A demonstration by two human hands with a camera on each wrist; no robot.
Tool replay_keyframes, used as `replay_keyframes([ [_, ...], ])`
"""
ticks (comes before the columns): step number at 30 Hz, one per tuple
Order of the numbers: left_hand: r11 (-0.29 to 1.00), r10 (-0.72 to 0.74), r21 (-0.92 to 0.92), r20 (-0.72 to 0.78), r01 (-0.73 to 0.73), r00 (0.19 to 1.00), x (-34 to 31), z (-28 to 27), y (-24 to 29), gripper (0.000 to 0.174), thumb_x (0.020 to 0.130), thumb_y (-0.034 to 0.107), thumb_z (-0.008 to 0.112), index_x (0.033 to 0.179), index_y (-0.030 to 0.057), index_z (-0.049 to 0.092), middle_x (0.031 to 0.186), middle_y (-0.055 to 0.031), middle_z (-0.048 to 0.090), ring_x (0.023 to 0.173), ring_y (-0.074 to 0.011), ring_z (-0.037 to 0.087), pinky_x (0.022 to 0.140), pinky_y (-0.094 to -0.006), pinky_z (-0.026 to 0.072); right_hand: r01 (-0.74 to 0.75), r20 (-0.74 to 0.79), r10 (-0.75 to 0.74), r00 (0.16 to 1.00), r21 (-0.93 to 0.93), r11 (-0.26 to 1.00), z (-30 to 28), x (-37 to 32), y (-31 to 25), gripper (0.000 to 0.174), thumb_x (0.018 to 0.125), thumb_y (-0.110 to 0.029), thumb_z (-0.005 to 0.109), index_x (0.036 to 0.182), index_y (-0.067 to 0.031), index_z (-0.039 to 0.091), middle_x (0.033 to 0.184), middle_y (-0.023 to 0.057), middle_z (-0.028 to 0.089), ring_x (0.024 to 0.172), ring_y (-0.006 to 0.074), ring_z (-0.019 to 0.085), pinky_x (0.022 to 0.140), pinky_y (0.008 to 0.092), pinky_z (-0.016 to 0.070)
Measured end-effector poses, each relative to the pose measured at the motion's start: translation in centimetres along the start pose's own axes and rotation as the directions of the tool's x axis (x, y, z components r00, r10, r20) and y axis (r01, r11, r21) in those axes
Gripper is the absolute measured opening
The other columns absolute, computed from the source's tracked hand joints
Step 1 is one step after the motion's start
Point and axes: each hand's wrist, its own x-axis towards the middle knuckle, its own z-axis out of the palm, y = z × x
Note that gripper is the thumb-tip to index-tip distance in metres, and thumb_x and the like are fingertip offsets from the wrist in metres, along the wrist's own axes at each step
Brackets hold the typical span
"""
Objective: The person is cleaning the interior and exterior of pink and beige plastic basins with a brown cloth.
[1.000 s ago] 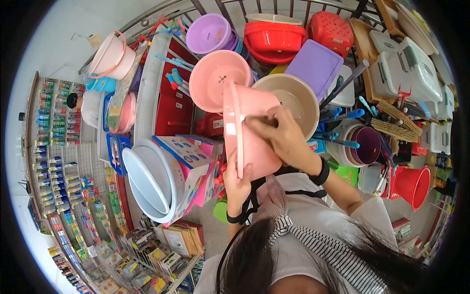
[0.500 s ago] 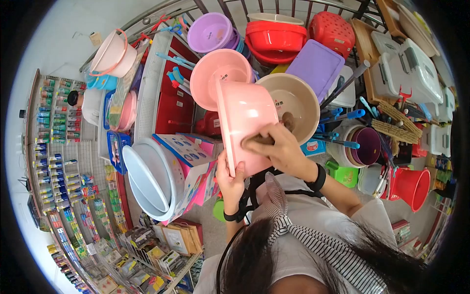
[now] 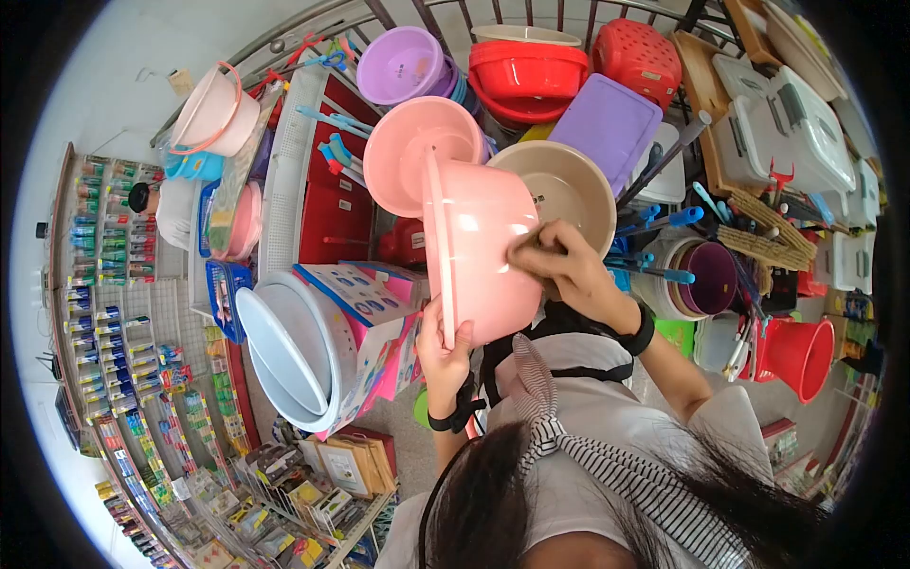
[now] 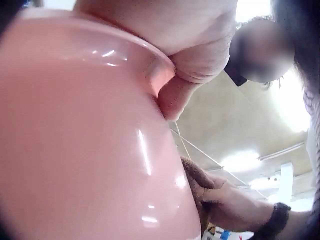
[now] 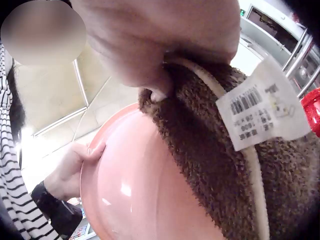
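Observation:
A glossy pink plastic basin (image 3: 479,251) is held up on its side in front of the chest, its rim to the left. My left hand (image 3: 444,351) grips the lower rim, thumb on the outer wall. With my right hand (image 3: 586,280) I pinch a brown fluffy towel (image 5: 200,160) against the outside of the basin, near its base. A cream edging and a white printed tag (image 5: 260,107) show on the towel in the right wrist view. The basin's shiny wall (image 4: 90,140) fills much of the left wrist view, hiding most of the towel there.
Behind it stand another pink basin (image 3: 417,142), a beige basin (image 3: 578,190) and a purple lid (image 3: 607,128). Pale blue tubs (image 3: 284,351) stand close on the left, mop handles (image 3: 664,275) and a red bucket (image 3: 796,360) on the right.
My right hand with the towel has moved over the basin's outer wall, first down and then right toward the base. The basin has turned, showing more of its outer side; the left hand still grips the rim.

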Motion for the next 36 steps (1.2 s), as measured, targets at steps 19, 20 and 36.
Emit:
replay_keyframes([
  [19,0.932,0.118,0.31,0.231,-0.188,0.966,-0.4,0.5,0.9,0.044,0.088,0.007,0.064,0.129,-0.0042,0.053,0.096,-0.0209,0.067,0.082,-0.0221,0.068,0.078,-0.0301,0.0508,-0.129,-0.225,0.106,0.969,-0.093,0.987,0.6,5.2,0.5,0.043,0.077,0.004,0.056,0.115,-0.0124,0.067,0.083,0.0133,0.054,0.077,0.0286,0.057,0.069,0.0356,0.0473],
  [20,0.924,0.165,0.304,0.225,-0.23,0.96,-0.4,0.6,0.7,0.044,0.088,0.006,0.064,0.129,-0.0044,0.053,0.094,-0.0209,0.067,0.08,-0.0225,0.069,0.076,-0.0302,0.0511,-0.143,-0.213,0.122,0.969,-0.087,0.986,1.0,4.6,0.0,0.044,0.077,0.006,0.056,0.116,-0.0111,0.066,0.085,0.013,0.053,0.077,0.0294,0.056,0.069,0.0356,0.0472],
  [36,0.961,-0.016,0.266,0.317,-0.072,0.948,0.3,0.3,0.9,0.056,0.079,-0.013,0.054,0.133,0.0005,0.052,0.1,-0.0223,0.067,0.086,-0.0224,0.071,0.076,-0.0305,0.0527,-0.319,-0.062,0.37,0.927,0.389,0.864,1.3,4.5,-3.0,0.027,0.095,-0.011,0.055,0.111,0.0095,0.057,0.084,0.0143,0.06,0.081,0.013,0.054,0.075,0.0275,0.0453],
])
